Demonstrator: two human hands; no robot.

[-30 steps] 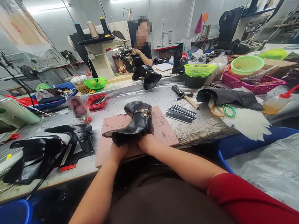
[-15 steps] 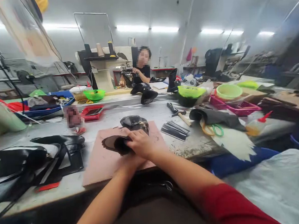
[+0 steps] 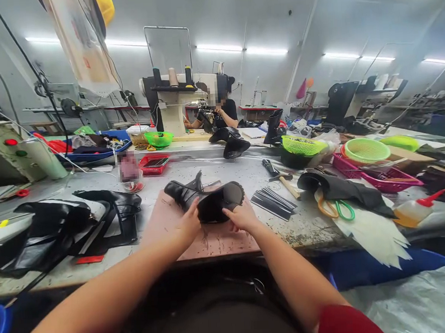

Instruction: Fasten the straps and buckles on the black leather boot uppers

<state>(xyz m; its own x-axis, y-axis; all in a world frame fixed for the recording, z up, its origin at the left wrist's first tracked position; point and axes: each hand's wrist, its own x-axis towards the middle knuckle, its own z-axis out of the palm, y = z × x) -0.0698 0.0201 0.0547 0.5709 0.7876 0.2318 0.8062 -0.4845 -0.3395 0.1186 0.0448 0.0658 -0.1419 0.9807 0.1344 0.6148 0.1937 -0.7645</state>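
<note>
Holding the black boot (image 3: 210,205) on its side over the pink board (image 3: 160,218), shaft toward ten o'clock and toe toward three (reading the dial with the boot at its hub and twelve on the far side). Grasping its near side with the left grip (image 3: 188,224), closed partway and with some fingers hidden. Grasping near the toe with the right grip (image 3: 244,218), thumb against the lower edge, fingers curled beneath. Cannot tell whether resting on the board or lifted just clear of it.

Spread on the counter (image 3: 249,170) around the board: at three o'clock, dark strips (image 3: 273,202), and past them, scissors (image 3: 346,210) with orange and green handles; between two and three, a hammer (image 3: 290,187); at nine, black boot pieces (image 3: 116,213); between ten and eleven, a red tray (image 3: 154,164). Farther off at one, another black boot (image 3: 234,143); between twelve and one, a co-worker (image 3: 230,113) in a black top, at a sewing machine (image 3: 173,106).

Hanging high at ten to eleven, a plastic bag (image 3: 87,49) with a red mark too small to read.
</note>
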